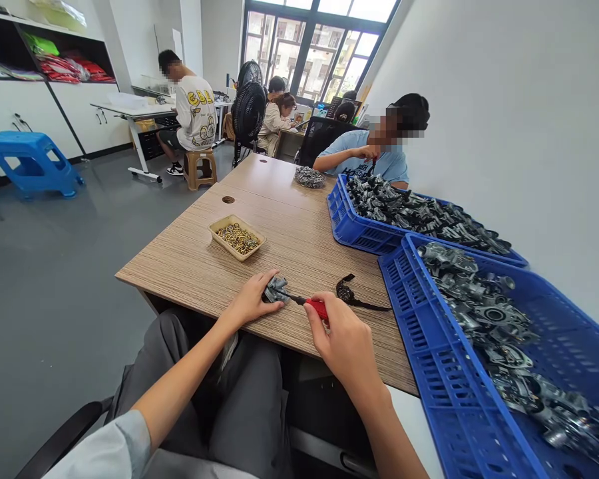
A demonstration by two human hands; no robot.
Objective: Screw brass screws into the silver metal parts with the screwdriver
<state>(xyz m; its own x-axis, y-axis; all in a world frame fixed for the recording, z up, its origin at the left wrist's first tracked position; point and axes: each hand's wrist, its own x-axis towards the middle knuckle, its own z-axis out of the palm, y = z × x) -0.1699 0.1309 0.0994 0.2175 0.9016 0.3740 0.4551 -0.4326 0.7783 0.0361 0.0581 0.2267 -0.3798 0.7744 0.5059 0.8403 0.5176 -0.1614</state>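
Observation:
Near the table's front edge, my left hand (253, 297) grips a small grey metal part (276, 291) and keeps it on the wood surface. My right hand (343, 332) is closed around the red handle of a screwdriver (317, 309). The screwdriver's dark shaft points left, and its tip meets the metal part; the exact contact point is too small to make out. Beyond my left hand sits a cream tray (216, 234) of brass-coloured screws. A black wristwatch (346, 291) lies on the table beyond my right hand.
Two blue crates (429, 346) (362, 234) full of metal parts stand along the right side. A bag of small parts (309, 177) lies at the table's far end, near a seated person in a light blue shirt (397, 163). Other people sit farther back.

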